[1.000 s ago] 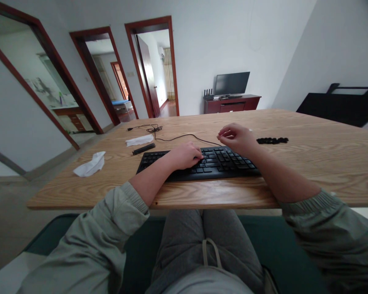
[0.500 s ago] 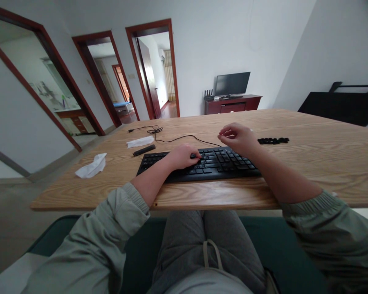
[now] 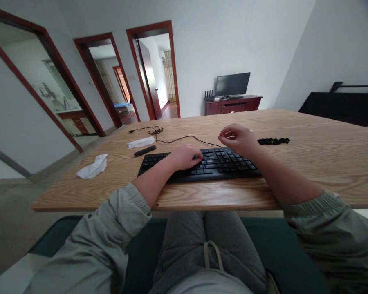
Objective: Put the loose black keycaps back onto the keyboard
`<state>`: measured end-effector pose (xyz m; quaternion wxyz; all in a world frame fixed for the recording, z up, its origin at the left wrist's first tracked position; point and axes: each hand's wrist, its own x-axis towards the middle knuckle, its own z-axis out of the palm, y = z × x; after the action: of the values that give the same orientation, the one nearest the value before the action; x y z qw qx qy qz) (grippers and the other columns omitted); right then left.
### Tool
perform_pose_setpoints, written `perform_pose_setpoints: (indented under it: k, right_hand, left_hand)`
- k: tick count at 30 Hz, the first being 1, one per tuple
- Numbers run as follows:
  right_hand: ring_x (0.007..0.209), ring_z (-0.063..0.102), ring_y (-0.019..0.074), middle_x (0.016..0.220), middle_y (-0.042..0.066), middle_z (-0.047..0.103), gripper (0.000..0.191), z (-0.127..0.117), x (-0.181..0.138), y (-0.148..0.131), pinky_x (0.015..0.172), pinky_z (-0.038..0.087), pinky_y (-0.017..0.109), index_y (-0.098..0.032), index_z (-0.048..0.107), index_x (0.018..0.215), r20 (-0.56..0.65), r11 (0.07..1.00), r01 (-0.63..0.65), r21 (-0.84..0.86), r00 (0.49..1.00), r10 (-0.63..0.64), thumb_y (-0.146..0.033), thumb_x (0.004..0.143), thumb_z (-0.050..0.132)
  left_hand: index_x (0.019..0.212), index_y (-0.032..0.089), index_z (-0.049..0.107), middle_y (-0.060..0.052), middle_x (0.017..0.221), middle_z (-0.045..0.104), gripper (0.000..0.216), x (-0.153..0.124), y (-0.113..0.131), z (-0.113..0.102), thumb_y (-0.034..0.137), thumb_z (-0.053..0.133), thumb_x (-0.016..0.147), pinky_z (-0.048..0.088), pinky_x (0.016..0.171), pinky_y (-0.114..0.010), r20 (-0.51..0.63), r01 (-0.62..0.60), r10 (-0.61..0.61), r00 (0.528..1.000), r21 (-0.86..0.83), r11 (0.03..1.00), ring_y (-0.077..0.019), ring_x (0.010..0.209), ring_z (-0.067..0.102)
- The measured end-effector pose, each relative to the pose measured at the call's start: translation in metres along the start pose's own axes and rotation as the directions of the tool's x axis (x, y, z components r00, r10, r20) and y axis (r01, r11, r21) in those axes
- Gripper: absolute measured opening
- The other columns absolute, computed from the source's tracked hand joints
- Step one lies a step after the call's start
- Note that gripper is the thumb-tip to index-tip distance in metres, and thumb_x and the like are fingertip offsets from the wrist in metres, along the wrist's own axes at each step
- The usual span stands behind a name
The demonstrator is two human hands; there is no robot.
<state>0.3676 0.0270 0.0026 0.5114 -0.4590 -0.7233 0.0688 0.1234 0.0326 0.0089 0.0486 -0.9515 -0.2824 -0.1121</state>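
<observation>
1. The table (image 3: 309,163) carries the black keyboard (image 3: 230,163) near its front edge.
2. The left hand (image 3: 185,157) lies on the keyboard's middle keys, fingers bent down, grasping nothing.
3. The right hand (image 3: 237,138) hovers over the keyboard's back edge with its fingertips pinched together; whether they nip anything, I cannot tell.
4. The tissue (image 3: 92,167) lies crumpled, well left of the keyboard.
5. The keycaps (image 3: 273,141) sit loose, just right of the keyboard's back corner.

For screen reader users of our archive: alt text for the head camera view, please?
A seated person's left hand rests on a black keyboard on a wooden table, while the right hand hovers over its far edge, fingers curled together. Small black pieces lie to the right; two tissues and a black bar lie to the left.
</observation>
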Motion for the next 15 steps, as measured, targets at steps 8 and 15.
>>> perform_pose_setpoints:
  k: [8, 15]
  right_hand:
    - [0.074, 0.067, 0.0169, 0.089, 0.007, 0.067, 0.016, 0.001, -0.002, -0.002, 0.066, 0.056, 0.028, -0.017, 0.068, 0.078, -0.003, 1.0, -0.014, 0.007, 1.0, 0.014, -0.032, 0.075, 0.069]
    - [0.071, 0.067, 0.019, 0.076, 0.006, 0.069, 0.02, 0.011, -0.004, -0.01, 0.061, 0.053, 0.029, -0.016, 0.067, 0.084, 0.099, 0.989, -0.126, 0.077, 0.988, 0.118, -0.034, 0.075, 0.069]
  left_hand:
    - [0.097, 0.024, 0.076, -0.005, 0.087, 0.074, 0.028, 0.001, 0.005, -0.006, 0.021, 0.049, 0.09, 0.046, 0.082, -0.031, 0.038, -0.113, 0.109, 0.993, 0.136, 0.984, -0.0194, 0.085, 0.061]
    - [0.1, 0.027, 0.076, -0.007, 0.086, 0.071, 0.032, 0.001, 0.01, -0.004, 0.016, 0.051, 0.083, 0.043, 0.082, -0.036, 0.023, -0.043, 0.039, 0.999, 0.191, 0.981, -0.0219, 0.091, 0.061]
